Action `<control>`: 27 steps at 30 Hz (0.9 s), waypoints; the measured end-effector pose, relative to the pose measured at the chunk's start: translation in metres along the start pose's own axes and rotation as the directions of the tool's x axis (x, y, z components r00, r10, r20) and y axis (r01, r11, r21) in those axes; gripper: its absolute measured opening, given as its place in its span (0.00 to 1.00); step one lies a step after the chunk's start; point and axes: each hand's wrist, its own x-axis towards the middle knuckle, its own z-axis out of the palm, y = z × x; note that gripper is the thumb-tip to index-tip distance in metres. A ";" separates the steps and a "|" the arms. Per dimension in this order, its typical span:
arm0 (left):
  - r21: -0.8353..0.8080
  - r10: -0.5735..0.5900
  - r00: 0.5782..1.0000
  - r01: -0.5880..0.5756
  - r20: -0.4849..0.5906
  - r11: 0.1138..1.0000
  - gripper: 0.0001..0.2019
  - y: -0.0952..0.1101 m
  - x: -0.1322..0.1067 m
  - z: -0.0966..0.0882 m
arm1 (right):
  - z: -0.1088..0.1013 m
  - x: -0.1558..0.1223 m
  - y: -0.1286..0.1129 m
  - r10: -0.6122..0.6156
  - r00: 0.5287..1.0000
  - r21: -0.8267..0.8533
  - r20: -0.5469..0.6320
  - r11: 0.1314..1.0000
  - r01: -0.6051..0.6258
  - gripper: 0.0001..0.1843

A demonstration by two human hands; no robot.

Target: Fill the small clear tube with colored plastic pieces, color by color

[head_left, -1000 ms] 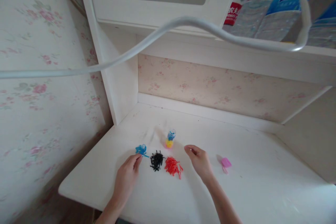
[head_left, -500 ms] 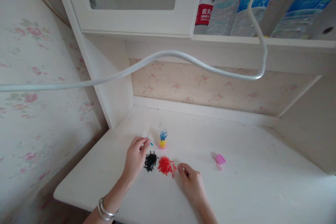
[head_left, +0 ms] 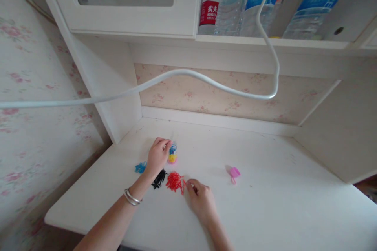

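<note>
head view — left hand (head_left: 157,157) at the top of the small clear bottle (head_left: 173,153), upright on the desk (head_left: 250,215); right hand (head_left: 202,200) loosely curled beside the red bands (head_left: 174,181) — can't tell if either pinches anything

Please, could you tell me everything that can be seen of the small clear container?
The small clear container stands upright on the white tabletop, beyond the red pile. It looks like plastic or glass, with blue pieces above yellow ones and pink at the base. The left hand is at its top, partly covering it; whether they touch is unclear.
</note>
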 end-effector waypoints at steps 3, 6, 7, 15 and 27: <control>0.040 0.003 1.000 -0.004 0.025 0.999 0.16 0.001 0.000 0.000 | 0.000 0.000 0.000 0.006 1.000 -0.009 -0.003 1.000 -0.006 0.19; 0.048 0.014 0.999 -0.016 0.037 0.999 0.16 0.001 -0.002 -0.001 | 0.000 0.000 0.001 0.009 1.000 -0.002 -0.014 1.000 -0.009 0.19; 0.045 0.016 0.999 -0.018 0.037 0.999 0.17 0.001 -0.002 -0.001 | 0.000 0.000 0.001 0.008 1.000 0.000 -0.013 1.000 -0.008 0.19; -0.001 0.005 0.999 -0.005 0.042 1.000 0.17 0.000 -0.004 -0.009 | 0.000 0.001 0.001 0.026 1.000 0.006 0.006 1.000 -0.026 0.18; 0.056 -0.219 0.969 0.214 0.115 0.975 0.15 -0.038 -0.091 -0.044 | 0.005 0.001 0.006 0.007 1.000 -0.008 0.014 1.000 -0.007 0.19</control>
